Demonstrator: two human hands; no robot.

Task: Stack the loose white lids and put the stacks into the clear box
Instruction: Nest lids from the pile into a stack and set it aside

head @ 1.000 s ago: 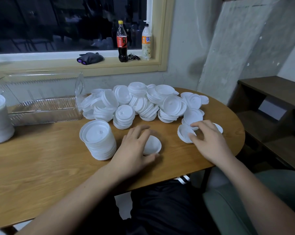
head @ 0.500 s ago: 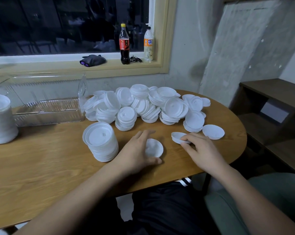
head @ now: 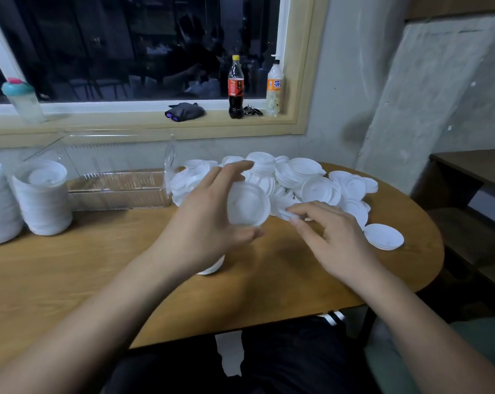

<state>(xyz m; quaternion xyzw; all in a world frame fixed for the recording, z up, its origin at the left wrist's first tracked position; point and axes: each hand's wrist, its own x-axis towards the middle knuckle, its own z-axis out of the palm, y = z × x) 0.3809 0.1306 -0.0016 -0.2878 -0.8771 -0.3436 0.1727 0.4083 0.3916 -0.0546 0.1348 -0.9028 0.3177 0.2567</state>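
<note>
Lid stacking is the current step: left hand (head: pixel 200 226) grips one white lid (head: pixel 247 204), right hand (head: pixel 336 240) pinches a second lid (head: pixel 281 211) beside it. Next move: nest them squarely.

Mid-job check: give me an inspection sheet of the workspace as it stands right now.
Surface: oval wooden table, lids heaped at its far side.
Job's things: pile of loose white plastic lids; clear plastic box at back left, no lids seen inside; tall white lid stacks left of it; short lid stack mostly hidden under the left wrist.
Clutter: dark cola bottle, orange-label bottle, dark cloth, keys, teal-capped shaker, all on the windowsill.
Grips: left hand holds a round white lid above the table; right hand pinches a second white lid by its edge.
Cables: nothing seen.
Surroundings: dark window, grey wall, dark wooden shelf at right.
</note>
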